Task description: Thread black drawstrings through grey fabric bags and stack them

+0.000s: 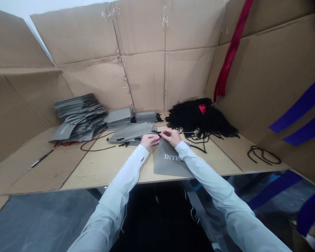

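A grey fabric pouch (170, 166) with white lettering lies near the table's front edge, its top corner raised between my hands. My left hand (150, 140) is closed in a pinch at that corner, on black cord (155, 132). Close beside it, my right hand (171, 136) also pinches at the corner, fingertips nearly meeting the left ones. What exactly sits between the right fingertips is partly hidden, but it appears to be the same cord. A thin pale line (186, 132) sticks out to the right of my right hand; its kind is unclear.
Behind my hands lie grey pouches with black cord ends (132, 132). A tall pouch stack (81, 117) stands left, a heap of black cords (199, 119) back right. A loose cord (264, 155) lies far right. Cardboard walls (144, 77) enclose the table; a red strip (232, 52) hangs right.
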A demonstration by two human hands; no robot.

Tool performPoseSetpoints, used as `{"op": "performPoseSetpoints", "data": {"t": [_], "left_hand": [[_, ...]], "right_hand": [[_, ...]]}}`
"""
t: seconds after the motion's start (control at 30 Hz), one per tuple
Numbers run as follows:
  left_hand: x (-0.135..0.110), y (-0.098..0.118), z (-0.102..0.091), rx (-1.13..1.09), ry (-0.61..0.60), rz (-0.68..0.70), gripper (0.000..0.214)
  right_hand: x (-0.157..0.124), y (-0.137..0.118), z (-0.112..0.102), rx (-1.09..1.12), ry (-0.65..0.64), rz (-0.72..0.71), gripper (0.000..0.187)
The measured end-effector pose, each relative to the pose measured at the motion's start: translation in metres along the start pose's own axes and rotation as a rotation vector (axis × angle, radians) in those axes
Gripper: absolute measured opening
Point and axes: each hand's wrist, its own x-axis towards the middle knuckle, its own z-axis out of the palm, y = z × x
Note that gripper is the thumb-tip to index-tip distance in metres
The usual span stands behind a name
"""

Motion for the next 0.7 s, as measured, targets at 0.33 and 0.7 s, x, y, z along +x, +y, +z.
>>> {"op": "performPoseSetpoints", "data": {"t": [0.33,0.7], "left_hand": [[0.0009,0.0008,-0.0003,0.285,-0.011,0.039,0.022],[-0.002,-0.0027,-0.0012,1.05,0.101,0.565,0.007]], "right_hand": [[-0.0005,0.0021,0.0011,-0.135,-0.063,-0.08,0.017],[-0.0001,0.0026,0.0034,-0.213,-0.09,-0.095,0.013]]}}
